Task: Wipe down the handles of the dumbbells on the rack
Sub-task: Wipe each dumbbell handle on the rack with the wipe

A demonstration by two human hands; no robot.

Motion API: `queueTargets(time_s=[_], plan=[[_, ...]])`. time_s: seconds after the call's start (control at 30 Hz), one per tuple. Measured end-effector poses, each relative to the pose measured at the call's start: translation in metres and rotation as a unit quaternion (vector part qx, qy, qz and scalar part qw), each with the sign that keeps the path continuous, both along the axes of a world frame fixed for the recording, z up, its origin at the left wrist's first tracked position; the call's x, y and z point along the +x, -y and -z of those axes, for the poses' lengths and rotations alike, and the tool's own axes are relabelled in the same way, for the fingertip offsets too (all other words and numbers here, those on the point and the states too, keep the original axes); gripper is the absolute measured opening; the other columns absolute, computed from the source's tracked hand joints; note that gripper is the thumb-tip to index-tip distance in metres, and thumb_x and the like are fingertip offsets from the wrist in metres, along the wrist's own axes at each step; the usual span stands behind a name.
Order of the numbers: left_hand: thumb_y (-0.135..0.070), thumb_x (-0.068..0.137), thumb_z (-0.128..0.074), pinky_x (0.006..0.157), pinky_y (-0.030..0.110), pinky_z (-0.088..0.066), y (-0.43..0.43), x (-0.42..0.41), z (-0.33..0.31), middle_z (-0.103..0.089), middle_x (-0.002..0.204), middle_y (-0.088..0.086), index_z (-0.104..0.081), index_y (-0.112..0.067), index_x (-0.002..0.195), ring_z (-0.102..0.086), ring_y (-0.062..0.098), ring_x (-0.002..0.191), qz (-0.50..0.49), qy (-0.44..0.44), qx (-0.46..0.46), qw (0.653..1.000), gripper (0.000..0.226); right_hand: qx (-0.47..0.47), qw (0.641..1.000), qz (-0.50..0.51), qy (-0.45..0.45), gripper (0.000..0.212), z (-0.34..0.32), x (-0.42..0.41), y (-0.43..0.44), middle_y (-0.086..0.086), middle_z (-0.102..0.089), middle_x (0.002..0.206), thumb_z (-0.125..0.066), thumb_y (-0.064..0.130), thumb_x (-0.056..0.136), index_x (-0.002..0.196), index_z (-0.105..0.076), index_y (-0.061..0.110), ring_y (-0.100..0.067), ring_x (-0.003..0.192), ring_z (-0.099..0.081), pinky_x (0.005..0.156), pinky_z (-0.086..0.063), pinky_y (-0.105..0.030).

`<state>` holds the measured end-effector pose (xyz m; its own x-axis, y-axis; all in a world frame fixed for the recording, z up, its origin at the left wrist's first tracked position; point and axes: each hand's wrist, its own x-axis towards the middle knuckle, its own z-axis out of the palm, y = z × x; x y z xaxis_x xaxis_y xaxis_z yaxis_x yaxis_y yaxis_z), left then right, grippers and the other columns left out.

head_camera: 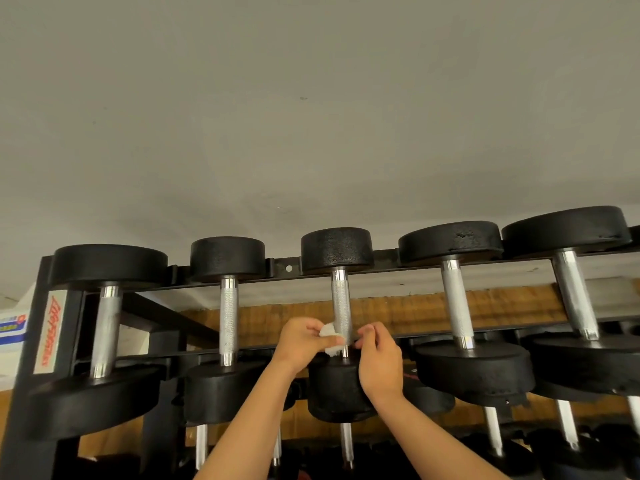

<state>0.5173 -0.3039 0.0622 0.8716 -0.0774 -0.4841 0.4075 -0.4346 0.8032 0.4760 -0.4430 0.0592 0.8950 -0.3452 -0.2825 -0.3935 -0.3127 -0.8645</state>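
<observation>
Several black dumbbells with knurled silver handles lie across the top tier of a black rack (pixel 41 341). The middle dumbbell's handle (pixel 341 303) runs from its far head down to its near head (pixel 337 393). My left hand (pixel 304 341) pinches a small white cloth (pixel 330 336) against the lower left side of that handle. My right hand (pixel 379 358) sits on the handle's right side, fingers curled toward the bar just above the near head. Whether those fingers grip the bar I cannot tell.
Neighbouring handles stand left (pixel 228 317) and right (pixel 457 306) of the middle one. A lower tier holds more dumbbells (pixel 568 431). A grey wall (pixel 311 116) fills the view above the rack. A red-lettered label (pixel 48 334) is on the rack's left post.
</observation>
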Motion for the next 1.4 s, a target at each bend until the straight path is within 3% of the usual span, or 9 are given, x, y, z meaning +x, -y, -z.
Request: queueTargets(time_s=[0.13,0.37,0.5,0.67,0.83,0.97,1.1,1.23,1.4], plan=[[-0.024,0.073,-0.083,0.068,0.015,-0.052,0.005,0.001,-0.003,-0.074,0.087,0.001,-0.075,-0.016,0.085,-0.069,0.011,0.083,-0.004,-0.002,-0.025,1.000,0.017,0.000,1.000,-0.002,-0.001,0.026,-0.002,0.000,0.000,-0.002,-0.063,0.076,-0.041,0.022,0.102,0.083,-0.059,0.017,-0.013,0.072,-0.060,0.061,-0.042,-0.021],[-0.023,0.076,-0.082,0.080,0.033,-0.055,0.003,-0.003,0.001,-0.073,0.087,0.011,-0.074,-0.006,0.085,-0.068,0.025,0.086,-0.029,0.013,-0.021,0.999,0.020,-0.003,1.000,-0.010,-0.003,0.027,-0.002,-0.001,0.000,-0.002,-0.063,0.077,-0.040,0.026,0.102,0.083,-0.059,0.020,-0.012,0.073,-0.059,0.061,-0.041,-0.021],[-0.022,0.076,-0.081,0.085,0.032,-0.057,0.007,-0.003,-0.003,-0.075,0.090,0.003,-0.075,-0.012,0.091,-0.070,0.016,0.087,-0.033,0.010,-0.047,0.998,0.018,0.007,1.000,-0.013,-0.002,0.028,-0.004,-0.002,0.001,-0.003,-0.063,0.077,-0.041,0.026,0.102,0.084,-0.060,0.017,-0.012,0.073,-0.059,0.061,-0.041,-0.021],[-0.022,0.077,-0.080,0.080,0.033,-0.055,0.004,-0.004,0.000,-0.072,0.084,0.012,-0.073,-0.003,0.083,-0.068,0.026,0.084,-0.051,0.033,-0.031,0.998,0.021,-0.004,1.000,-0.015,-0.005,0.029,-0.003,-0.001,0.001,-0.001,-0.063,0.077,-0.040,0.028,0.102,0.083,-0.060,0.019,-0.011,0.074,-0.060,0.061,-0.041,-0.022],[-0.022,0.078,-0.080,0.080,0.024,-0.055,0.010,-0.001,-0.002,-0.074,0.093,0.000,-0.074,-0.015,0.095,-0.069,0.014,0.091,-0.051,0.020,-0.059,0.997,0.020,0.002,1.000,-0.015,-0.008,0.030,-0.001,-0.001,0.001,-0.003,-0.063,0.076,-0.040,0.028,0.102,0.082,-0.059,0.018,-0.014,0.072,-0.061,0.064,-0.048,-0.027],[-0.027,0.075,-0.082,0.079,0.028,-0.055,0.008,0.007,-0.002,-0.073,0.085,0.003,-0.073,-0.012,0.084,-0.069,0.016,0.082,-0.031,0.020,-0.026,0.999,0.019,0.007,1.000,-0.010,-0.006,0.029,-0.002,-0.002,0.001,-0.002,-0.064,0.078,-0.040,0.027,0.102,0.082,-0.060,0.018,-0.013,0.075,-0.060,0.064,-0.045,-0.025],[-0.022,0.080,-0.079,0.069,0.017,-0.050,0.006,0.002,0.000,-0.070,0.074,-0.002,-0.071,-0.013,0.078,-0.065,0.008,0.073,-0.072,0.051,-0.020,0.996,0.011,0.008,1.000,-0.011,-0.002,0.029,-0.003,-0.001,0.000,-0.003,-0.063,0.078,-0.040,0.027,0.102,0.081,-0.058,0.019,-0.013,0.074,-0.059,0.063,-0.042,-0.025],[-0.023,0.076,-0.081,0.081,0.028,-0.056,0.011,0.006,-0.001,-0.075,0.090,-0.002,-0.074,-0.016,0.093,-0.070,0.013,0.088,-0.056,0.028,-0.058,0.996,0.020,0.003,1.000,-0.011,0.001,0.030,-0.002,-0.002,0.001,-0.003,-0.063,0.076,-0.040,0.026,0.102,0.080,-0.058,0.019,-0.013,0.072,-0.059,0.062,-0.043,-0.024],[-0.022,0.078,-0.080,0.077,0.025,-0.054,0.010,0.005,0.000,-0.073,0.085,0.000,-0.072,-0.014,0.085,-0.068,0.014,0.083,-0.078,0.047,-0.034,0.995,0.013,0.001,1.000,-0.012,0.003,0.029,0.002,-0.001,0.001,-0.002,-0.063,0.077,-0.040,0.028,0.102,0.082,-0.058,0.020,-0.013,0.073,-0.060,0.065,-0.046,-0.025]])
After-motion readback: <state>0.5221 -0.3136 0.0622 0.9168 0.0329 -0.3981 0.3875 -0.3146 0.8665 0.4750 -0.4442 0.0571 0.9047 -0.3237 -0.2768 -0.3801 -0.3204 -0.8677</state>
